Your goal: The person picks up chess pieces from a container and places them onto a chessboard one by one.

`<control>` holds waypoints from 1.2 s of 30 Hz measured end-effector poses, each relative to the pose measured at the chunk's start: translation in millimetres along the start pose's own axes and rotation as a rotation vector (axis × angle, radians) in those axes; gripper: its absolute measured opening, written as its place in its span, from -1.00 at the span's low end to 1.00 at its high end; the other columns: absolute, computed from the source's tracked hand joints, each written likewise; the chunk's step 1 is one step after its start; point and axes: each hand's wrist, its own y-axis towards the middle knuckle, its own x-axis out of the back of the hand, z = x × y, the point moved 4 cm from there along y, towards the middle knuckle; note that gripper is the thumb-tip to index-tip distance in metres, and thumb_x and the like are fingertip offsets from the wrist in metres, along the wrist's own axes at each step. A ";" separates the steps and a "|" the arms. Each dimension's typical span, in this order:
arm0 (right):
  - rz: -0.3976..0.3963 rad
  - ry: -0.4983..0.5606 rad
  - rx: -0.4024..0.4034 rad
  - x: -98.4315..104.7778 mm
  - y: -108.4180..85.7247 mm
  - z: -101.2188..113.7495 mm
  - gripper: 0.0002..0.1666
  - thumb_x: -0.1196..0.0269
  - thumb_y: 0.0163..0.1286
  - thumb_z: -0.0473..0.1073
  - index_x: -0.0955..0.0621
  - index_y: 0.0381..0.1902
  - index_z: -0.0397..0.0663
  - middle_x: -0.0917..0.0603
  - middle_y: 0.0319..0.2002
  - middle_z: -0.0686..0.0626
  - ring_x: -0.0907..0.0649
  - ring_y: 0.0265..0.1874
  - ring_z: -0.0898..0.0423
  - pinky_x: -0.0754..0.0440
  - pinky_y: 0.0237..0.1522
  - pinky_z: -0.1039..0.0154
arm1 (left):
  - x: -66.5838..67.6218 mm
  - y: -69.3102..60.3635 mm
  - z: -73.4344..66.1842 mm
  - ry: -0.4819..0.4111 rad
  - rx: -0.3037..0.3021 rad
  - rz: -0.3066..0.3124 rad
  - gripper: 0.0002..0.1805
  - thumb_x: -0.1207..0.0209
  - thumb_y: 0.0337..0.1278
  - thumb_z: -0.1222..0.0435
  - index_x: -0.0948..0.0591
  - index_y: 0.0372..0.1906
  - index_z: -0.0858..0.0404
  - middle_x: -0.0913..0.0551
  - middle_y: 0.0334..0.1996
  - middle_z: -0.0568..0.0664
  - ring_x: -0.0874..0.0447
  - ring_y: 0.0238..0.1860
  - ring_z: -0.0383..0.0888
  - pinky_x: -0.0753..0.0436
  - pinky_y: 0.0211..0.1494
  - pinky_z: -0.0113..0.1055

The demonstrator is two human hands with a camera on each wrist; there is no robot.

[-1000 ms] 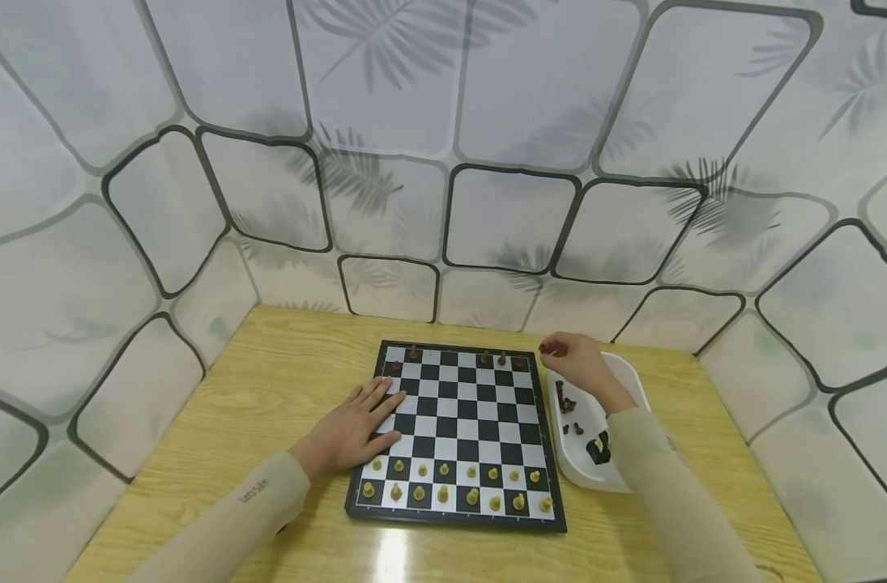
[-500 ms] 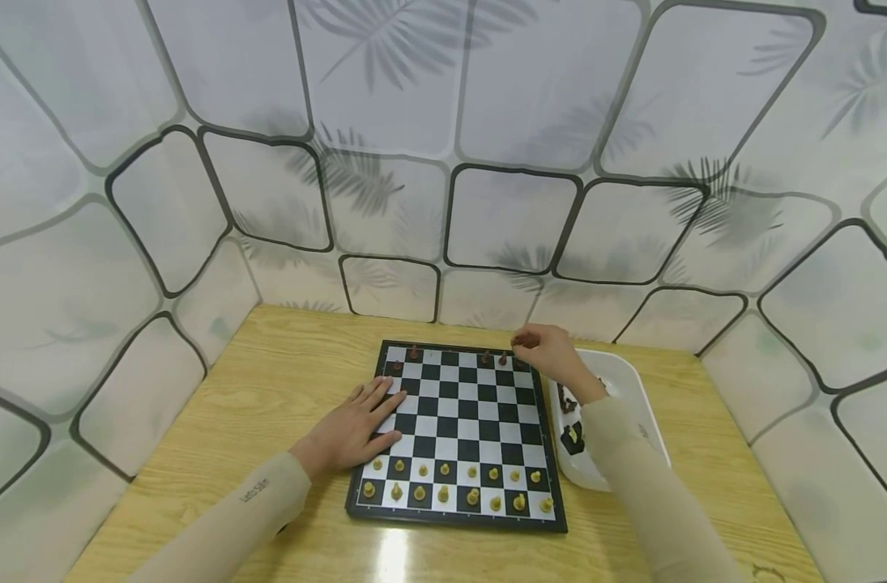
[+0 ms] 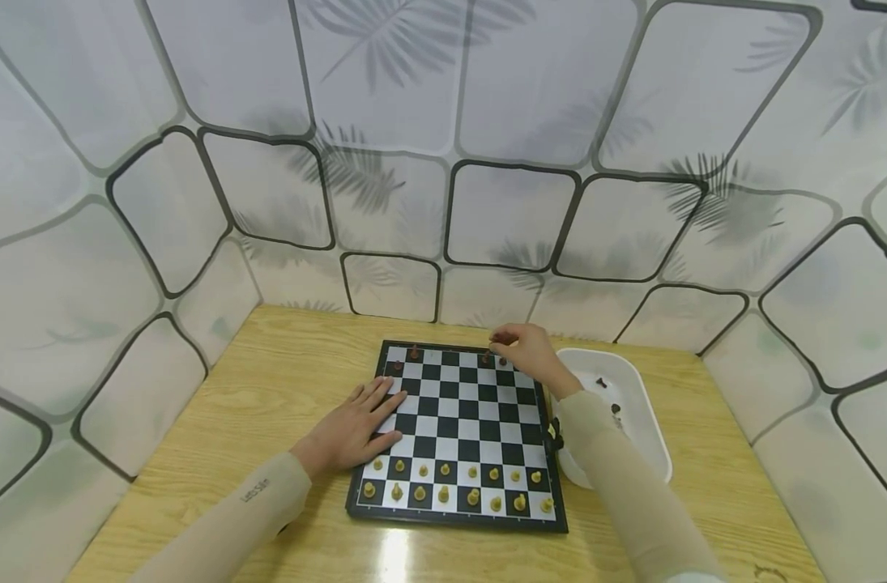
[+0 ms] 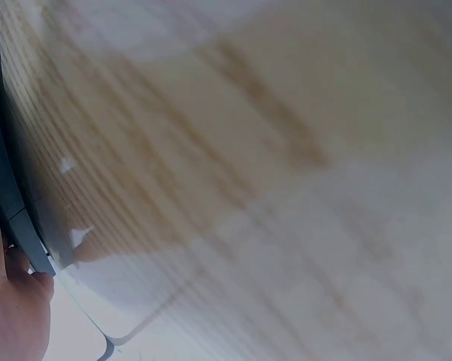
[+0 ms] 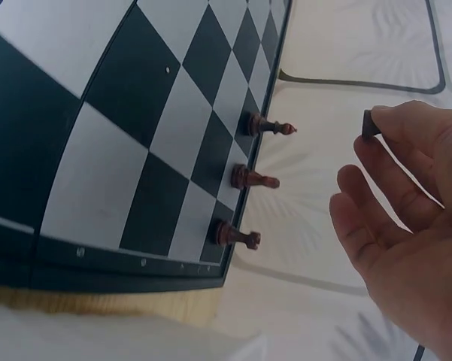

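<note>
A black and white chessboard (image 3: 458, 405) lies on the table. My left hand (image 3: 351, 429) rests flat on its left side, fingers spread on the squares; the left wrist view shows part of that hand (image 4: 19, 308) at the board's edge (image 4: 7, 203). Over the far right rim, my right hand (image 3: 528, 352) pinches a small dark chess piece (image 5: 370, 124) between thumb and index finger; its kind is mostly hidden. Beneath it, a dark red bishop (image 5: 271, 126), knight (image 5: 254, 177) and rook (image 5: 237, 235) stand in a row. The right hand hides the rook in the head view.
Two dark red pieces stand at the far left corner, one being a pawn (image 3: 397, 366). Two rows of yellow pieces (image 3: 443, 492) fill the near side. A white tray (image 3: 650, 429) with loose dark pieces stands right of the board, partly under the right forearm. Patterned walls enclose the table.
My right hand has moved left from above the tray to over the board's far edge, the dark piece still pinched. My left hand has stayed in place.
</note>
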 end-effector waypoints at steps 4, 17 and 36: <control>0.011 -0.003 -0.002 -6.7 2.0 1.4 -0.71 -0.34 0.50 -0.17 -0.77 0.08 -0.19 -0.82 -0.01 -0.21 -0.77 0.04 -0.16 -0.77 0.01 -0.07 | -2.6 -2.7 -3.3 0.005 0.006 -0.003 -0.16 0.20 0.59 -0.28 -0.11 0.72 0.06 -0.01 0.71 0.20 0.07 0.73 0.17 -0.11 0.74 0.14; 0.036 -0.019 0.024 -23.5 10.1 8.6 -0.71 -0.33 0.49 -0.19 -0.77 0.05 -0.22 -0.82 0.01 -0.21 -0.75 0.08 -0.18 -0.73 0.14 -0.13 | -10.2 -2.6 -6.6 0.026 0.011 -0.028 -0.16 0.20 0.59 -0.28 -0.12 0.72 0.07 -0.03 0.71 0.21 0.04 0.73 0.19 -0.13 0.73 0.16; 0.082 -0.101 0.058 -46.9 30.5 3.9 -0.77 -0.34 0.44 -0.28 -0.79 -0.02 -0.27 -0.83 -0.05 -0.21 -0.77 0.01 -0.15 -0.74 0.10 -0.08 | -3.9 3.3 1.1 0.024 -0.009 -0.018 -0.17 0.18 0.60 -0.26 -0.15 0.71 0.11 -0.06 0.70 0.23 0.02 0.72 0.21 -0.15 0.72 0.17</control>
